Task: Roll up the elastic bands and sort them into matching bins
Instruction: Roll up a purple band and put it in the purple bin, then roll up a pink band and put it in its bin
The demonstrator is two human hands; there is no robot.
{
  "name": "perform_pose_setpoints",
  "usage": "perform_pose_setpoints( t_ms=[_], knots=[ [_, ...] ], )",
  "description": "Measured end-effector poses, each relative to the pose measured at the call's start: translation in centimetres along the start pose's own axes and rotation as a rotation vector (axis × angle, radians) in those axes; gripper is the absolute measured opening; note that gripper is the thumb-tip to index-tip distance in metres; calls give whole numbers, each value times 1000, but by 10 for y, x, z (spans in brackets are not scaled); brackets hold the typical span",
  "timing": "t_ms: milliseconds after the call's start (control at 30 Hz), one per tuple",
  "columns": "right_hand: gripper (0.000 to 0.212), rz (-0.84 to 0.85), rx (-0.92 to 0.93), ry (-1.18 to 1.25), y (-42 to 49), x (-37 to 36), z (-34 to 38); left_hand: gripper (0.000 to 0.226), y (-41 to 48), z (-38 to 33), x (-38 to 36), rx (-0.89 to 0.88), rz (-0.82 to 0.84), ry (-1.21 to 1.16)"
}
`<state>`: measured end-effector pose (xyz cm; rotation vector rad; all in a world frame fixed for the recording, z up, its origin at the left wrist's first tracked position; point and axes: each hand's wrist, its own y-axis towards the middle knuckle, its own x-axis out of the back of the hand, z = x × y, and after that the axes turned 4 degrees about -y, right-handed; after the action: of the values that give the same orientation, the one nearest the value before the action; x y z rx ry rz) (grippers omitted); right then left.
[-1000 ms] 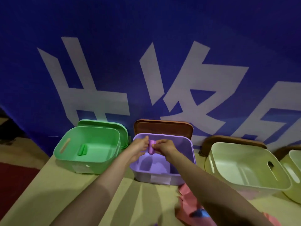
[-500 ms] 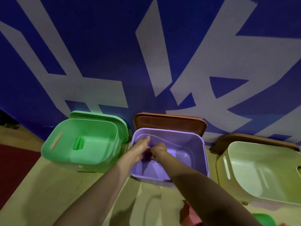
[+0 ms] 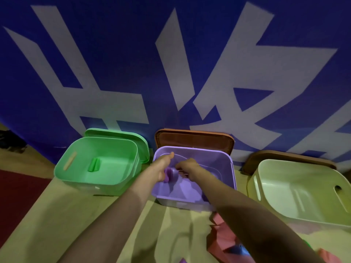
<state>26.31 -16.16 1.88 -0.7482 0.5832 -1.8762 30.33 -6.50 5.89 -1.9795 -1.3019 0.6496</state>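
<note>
Both hands reach into the purple bin [image 3: 230, 168] in the middle. A rolled purple elastic band [image 3: 170, 174] sits low inside it, between the hands. My left hand [image 3: 163, 168] grips the roll's left side, thumb raised towards the far rim. My right hand [image 3: 187, 168] pinches its right end with curled fingers. To the left stands the green bin [image 3: 76, 179] with a rolled green band [image 3: 94, 165] on its floor. At the right is a pale yellow-green bin [image 3: 266, 204] with nothing seen in it.
Lids lean on the blue banner behind the bins: a green lid [image 3: 121, 134] and brown lids [image 3: 193, 138], [image 3: 288, 155]. Loose pink bands [image 3: 222, 238] and a bit of blue band [image 3: 238, 250] lie on the tan table near my right forearm. Red floor [image 3: 17, 194] lies left.
Both hands went from above the purple bin's rim down into it, carrying the purple roll. The camera moved closer and tilted, so the bins look larger.
</note>
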Motion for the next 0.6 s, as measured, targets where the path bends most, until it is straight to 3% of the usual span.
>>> perform_pose_setpoints(
  t_ms=[67,133,233,367,600],
  knots=[
    [5,18,98,12,-27,14,10,33,-29,-8,0,-57,46,47],
    [19,16,212,53,-58,34,16,30,-60,-16,-1,-173,77,91],
    [20,-43,419,64,-121,71,16,43,-115,-21,-11,-378,130,117],
    [18,-182,604,112,-194,123,-10,19,-180,-1,-38,-658,248,12],
    [10,-379,631,139,-259,177,-102,13,-208,87,-86,-687,462,104]
  ],
)
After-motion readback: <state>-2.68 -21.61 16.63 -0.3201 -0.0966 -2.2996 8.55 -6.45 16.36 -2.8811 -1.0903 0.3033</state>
